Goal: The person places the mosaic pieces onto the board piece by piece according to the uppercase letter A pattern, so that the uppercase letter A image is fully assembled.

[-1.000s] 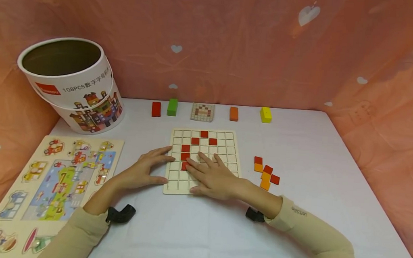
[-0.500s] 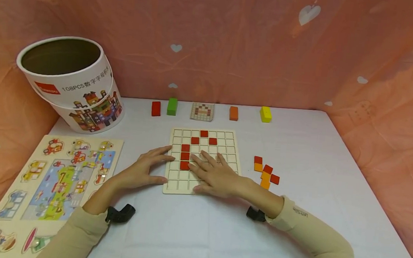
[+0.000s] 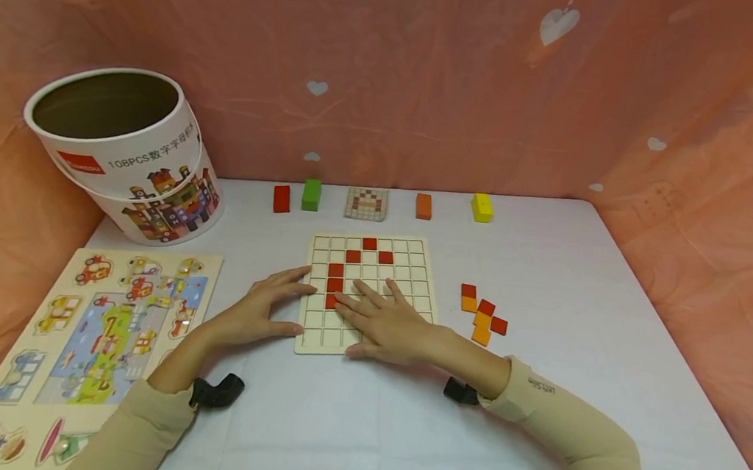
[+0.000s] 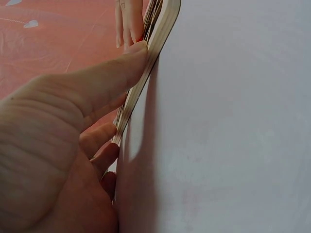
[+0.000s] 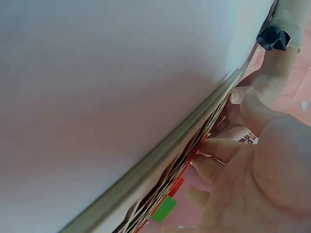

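**Both hands on grid board, tile being seated**

R hand (image 3: 388, 327) flat on wooden grid board (image 3: 414, 256), fingers straight and spread over lower-middle cells, index tip touching lowest red tile (image 3: 332, 301) of left column. Looks like pressing/nudging tile into its cell, not gripping. Holds nothing. Thumb lies along near edge of board, prob. bracing.

L hand (image 3: 263, 307) at board's left edge, fingers relaxed, thumb tip against lower-left edge, index tip at the left edge higher up. Likely steadying board so it won't slide under R hand's push. Wrist view confirms: thumb (image 4: 109, 80) pressed to board's thin rim (image 4: 160, 34). Hands close together, not touching each other.

Red tiles already in grid: one at top (image 3: 369, 243), two just below it, then short column down left side.

Loose tiles, red + orange (image 3: 481, 315), in small cluster right of board, within R hand's reach; prob. supply pile.

Far edge of white table (image 3: 577, 295): red block (image 3: 281, 198), green block (image 3: 311, 194), small pattern card (image 3: 366, 203), orange block (image 3: 423, 205), yellow block (image 3: 482, 207) in a row. Card faces person, perhaps as reference.

Far left: open printed tub (image 3: 124, 152), tilted. Near left: vehicle puzzle board (image 3: 97, 331), apart from hands.
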A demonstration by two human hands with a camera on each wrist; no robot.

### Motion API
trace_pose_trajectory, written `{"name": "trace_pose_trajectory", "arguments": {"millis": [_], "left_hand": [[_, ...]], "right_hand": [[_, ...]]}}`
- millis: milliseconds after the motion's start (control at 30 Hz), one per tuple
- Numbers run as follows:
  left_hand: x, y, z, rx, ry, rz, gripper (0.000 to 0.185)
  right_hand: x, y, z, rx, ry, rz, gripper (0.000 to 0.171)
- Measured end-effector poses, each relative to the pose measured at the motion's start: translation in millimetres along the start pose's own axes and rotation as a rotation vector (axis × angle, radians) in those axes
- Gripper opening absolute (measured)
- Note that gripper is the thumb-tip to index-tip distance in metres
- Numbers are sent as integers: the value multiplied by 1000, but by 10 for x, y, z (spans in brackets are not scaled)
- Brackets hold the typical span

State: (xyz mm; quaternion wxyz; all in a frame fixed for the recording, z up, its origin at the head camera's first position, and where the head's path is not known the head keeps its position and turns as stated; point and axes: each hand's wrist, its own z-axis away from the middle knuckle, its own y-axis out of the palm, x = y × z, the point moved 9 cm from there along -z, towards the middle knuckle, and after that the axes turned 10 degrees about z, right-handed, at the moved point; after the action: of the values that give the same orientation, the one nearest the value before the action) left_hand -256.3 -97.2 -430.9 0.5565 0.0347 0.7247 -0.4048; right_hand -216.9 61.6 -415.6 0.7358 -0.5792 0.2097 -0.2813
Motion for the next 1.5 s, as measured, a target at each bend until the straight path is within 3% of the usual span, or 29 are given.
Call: {"name": "trace_pose_trajectory", "arguments": {"millis": [133, 200, 400, 500, 600, 933, 1200, 1500], "left_hand": [[2, -5, 5, -4, 1, -3, 60], [1, -5, 5, -3, 1, 0, 60], [-1, -4, 4, -1, -7, 17, 61], [0, -2, 6, -1, -10, 18, 61], [3, 7, 10, 2, -11, 17, 61], [-11, -2, 12, 0, -15, 4, 61], [-26, 0, 1, 0, -8, 8, 61], [7, -6, -2, -6, -12, -4, 61]], "right_hand": [[-144, -54, 84, -23, 17, -93, 75], [-314, -121, 187, -70, 33, -205, 71], [-1160, -184, 644, -267, 160, -610, 44], [-1524, -73, 852, -290, 265, -652, 39], [-1696, 53, 972, -261, 308, -642, 37], [-1687, 125, 985, -219, 311, -611, 31], [-1721, 19, 940, -259, 345, -577, 20], [-1577, -268, 412, -300, 213, -625, 21]]}}
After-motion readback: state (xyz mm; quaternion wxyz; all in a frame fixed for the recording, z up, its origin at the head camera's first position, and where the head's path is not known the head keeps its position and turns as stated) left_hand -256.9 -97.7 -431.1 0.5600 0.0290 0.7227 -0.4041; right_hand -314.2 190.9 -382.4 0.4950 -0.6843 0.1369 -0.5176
